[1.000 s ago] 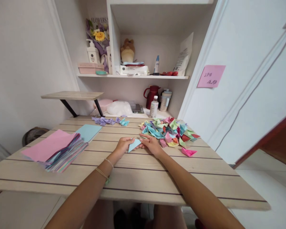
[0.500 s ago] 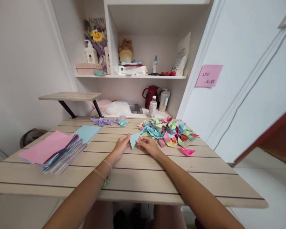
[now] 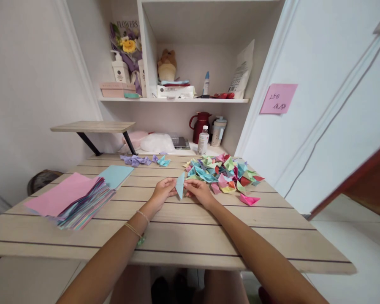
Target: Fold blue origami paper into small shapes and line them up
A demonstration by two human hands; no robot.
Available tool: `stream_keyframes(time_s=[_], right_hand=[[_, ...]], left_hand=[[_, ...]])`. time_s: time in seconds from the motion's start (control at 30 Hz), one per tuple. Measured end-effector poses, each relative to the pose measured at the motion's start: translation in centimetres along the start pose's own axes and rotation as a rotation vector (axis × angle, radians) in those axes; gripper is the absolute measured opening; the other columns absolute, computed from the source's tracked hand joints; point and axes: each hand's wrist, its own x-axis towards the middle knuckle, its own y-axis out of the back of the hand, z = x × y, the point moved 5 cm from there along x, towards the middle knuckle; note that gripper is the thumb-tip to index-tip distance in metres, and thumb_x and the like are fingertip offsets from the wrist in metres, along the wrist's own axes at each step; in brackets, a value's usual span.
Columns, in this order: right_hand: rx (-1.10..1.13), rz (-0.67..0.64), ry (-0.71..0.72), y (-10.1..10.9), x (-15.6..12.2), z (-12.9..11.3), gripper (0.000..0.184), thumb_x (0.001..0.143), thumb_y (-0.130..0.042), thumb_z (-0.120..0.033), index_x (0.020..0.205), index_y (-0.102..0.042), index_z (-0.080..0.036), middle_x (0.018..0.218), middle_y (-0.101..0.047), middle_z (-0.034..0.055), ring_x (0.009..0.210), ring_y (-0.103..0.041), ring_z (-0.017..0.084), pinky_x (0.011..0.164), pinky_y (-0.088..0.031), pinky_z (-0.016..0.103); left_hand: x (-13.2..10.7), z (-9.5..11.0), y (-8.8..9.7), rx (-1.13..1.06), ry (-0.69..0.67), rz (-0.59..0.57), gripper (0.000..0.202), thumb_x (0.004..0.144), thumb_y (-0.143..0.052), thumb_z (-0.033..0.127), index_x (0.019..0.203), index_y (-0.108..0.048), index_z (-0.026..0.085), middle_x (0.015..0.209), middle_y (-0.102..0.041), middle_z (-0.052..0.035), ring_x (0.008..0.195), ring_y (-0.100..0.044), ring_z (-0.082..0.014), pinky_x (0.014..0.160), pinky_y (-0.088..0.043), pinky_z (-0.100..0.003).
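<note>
Between my two hands is a folded light-blue paper [image 3: 180, 185], a narrow pointed shape held upright just above the table. The fingers of my left hand [image 3: 162, 192] pinch its left side. On its right side, my right hand [image 3: 199, 191] grips it between thumb and fingers. Just beyond my right hand lies a heap of folded paper boats [image 3: 221, 173] in many colours. One bright pink paper boat [image 3: 249, 200] sits apart, nearer to me.
At left lie a stack of coloured paper [image 3: 82, 207], a pink sheet [image 3: 61, 193] on top, and light-blue sheets [image 3: 115, 176]. Purple folded papers [image 3: 135, 161] and a blue one [image 3: 163, 161] lie at the back. A bottle [image 3: 203, 141] and red jug [image 3: 200, 126] stand behind.
The blue paper has gone from a wide triangle to a narrower shape, turned more upright. My left hand has shifted slightly, and both hands now hold the paper from opposite sides.
</note>
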Motion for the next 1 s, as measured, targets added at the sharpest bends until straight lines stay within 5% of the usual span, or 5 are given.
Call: stream_keyframes(time_s=[1.0], right_hand=[[-0.173, 0.119, 0.081, 1.0, -0.2, -0.5, 0.025, 0.063, -0.064, -0.037, 0.076, -0.066, -0.016, 0.067, -0.065, 0.0033, 0.057, -0.058, 0.015, 0.057, -0.05, 0.029]], left_hand=[[-0.2, 0.0, 0.2, 0.008, 0.056, -0.02, 0.026, 0.063, -0.07, 0.024, 0.08, -0.053, 0.013, 0.07, -0.066, -0.0068, 0.064, -0.065, -0.0144, 0.074, -0.051, -0.033]])
